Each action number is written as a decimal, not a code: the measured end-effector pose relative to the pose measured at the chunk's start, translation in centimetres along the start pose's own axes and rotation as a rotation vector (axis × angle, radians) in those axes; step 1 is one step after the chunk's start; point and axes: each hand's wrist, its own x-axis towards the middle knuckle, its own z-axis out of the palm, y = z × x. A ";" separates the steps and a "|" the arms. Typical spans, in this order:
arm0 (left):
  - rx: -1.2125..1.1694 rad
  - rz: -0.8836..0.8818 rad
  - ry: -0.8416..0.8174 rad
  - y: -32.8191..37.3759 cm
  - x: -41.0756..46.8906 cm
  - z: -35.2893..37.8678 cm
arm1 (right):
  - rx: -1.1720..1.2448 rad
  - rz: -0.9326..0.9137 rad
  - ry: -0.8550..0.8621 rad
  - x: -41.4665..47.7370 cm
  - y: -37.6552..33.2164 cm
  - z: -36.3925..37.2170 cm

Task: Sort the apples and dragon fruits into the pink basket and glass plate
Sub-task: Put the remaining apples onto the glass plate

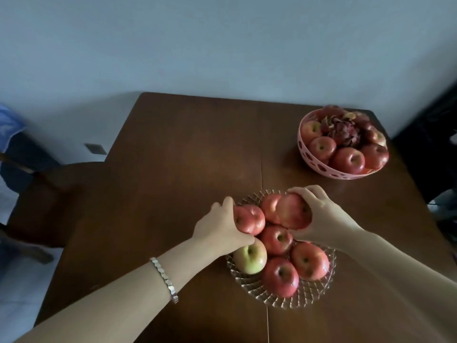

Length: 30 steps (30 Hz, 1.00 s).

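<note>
The left hand (222, 227) curls fingers and thumb round a red apple (249, 219) at the left edge of the glass plate (314, 293). The right hand (321, 214) grips a second red apple (293, 211) above the plate's far side. Well apart at far right, the pink basket (305, 154) holds apples and a dragon fruit (343, 131).

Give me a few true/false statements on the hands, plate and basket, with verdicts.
1. The left hand grips an apple. True.
2. The right hand is empty. False: it grips another apple.
3. The pink basket holds only dragon fruit. False: red apples lie in it too.
4. A greenish apple lies on the glass plate. True.
5. The left wrist is bare. False: it wears a bracelet.
</note>
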 end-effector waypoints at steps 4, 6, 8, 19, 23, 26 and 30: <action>0.073 -0.023 -0.029 1.4 -1.8 1.8 | -0.056 -0.174 -0.055 0.8 0.3 1.8; 0.084 -0.034 -0.036 1.8 -2.4 2.4 | -0.118 -0.264 -0.052 1.2 -0.2 2.7; 0.079 -0.044 -0.049 2.0 -2.9 2.8 | -0.211 -0.322 -0.033 1.5 -0.4 3.1; 0.219 0.107 -0.011 4.8 -4.0 6.8 | -0.264 -0.348 -0.232 2.4 0.8 1.6; 0.252 0.178 0.046 5.7 -4.1 8.1 | -0.292 -0.326 -0.307 2.8 0.8 0.4; 0.233 0.170 0.047 5.8 -4.3 8.2 | -0.337 -0.366 -0.317 3.0 0.7 0.6; 0.128 0.069 0.060 5.2 -4.6 8.4 | -0.270 -0.392 -0.303 2.8 1.6 1.8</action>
